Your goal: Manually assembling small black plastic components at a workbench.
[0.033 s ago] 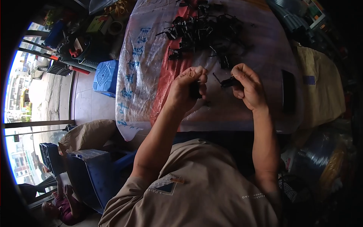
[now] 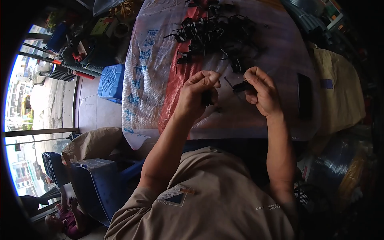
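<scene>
My left hand (image 2: 196,92) is closed around a small black part (image 2: 207,98), mostly hidden by the fingers; its thumb and forefinger are pressed together at the top. Across a short gap, my right hand (image 2: 264,92) pinches a small black plastic part (image 2: 241,87) with a thin rod sticking out toward the left hand. What these parts are, I cannot make out. Both hands are above a table covered with a woven plastic sheet (image 2: 148,92) with a red stripe. Beyond them lies a tangled heap of similar black parts (image 2: 208,36).
A blue plastic stool (image 2: 111,83) stands left of the table. At the table's right side are a dark flat rectangle (image 2: 305,97) and a tan sack (image 2: 340,92). A blue bin (image 2: 94,188) is at the lower left, near another person (image 2: 70,218).
My left thumb and fingers have shifted slightly, and less of the black part shows in that hand. My right hand stays almost still.
</scene>
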Demonstrator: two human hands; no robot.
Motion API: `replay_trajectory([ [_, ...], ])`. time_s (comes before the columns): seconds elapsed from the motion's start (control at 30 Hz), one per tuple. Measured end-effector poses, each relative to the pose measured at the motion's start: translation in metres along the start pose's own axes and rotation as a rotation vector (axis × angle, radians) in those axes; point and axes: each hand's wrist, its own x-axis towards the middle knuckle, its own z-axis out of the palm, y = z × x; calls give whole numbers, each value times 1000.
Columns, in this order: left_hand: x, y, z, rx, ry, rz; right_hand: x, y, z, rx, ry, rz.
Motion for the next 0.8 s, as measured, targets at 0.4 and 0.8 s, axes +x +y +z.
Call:
replay_trajectory([
  [0.4,-18,-4,40,947,-25,444,-6,7,11,-305,50,-161],
  [0.8,-19,-15,45,808,63,411,-14,35,6,-209,-24,-376],
])
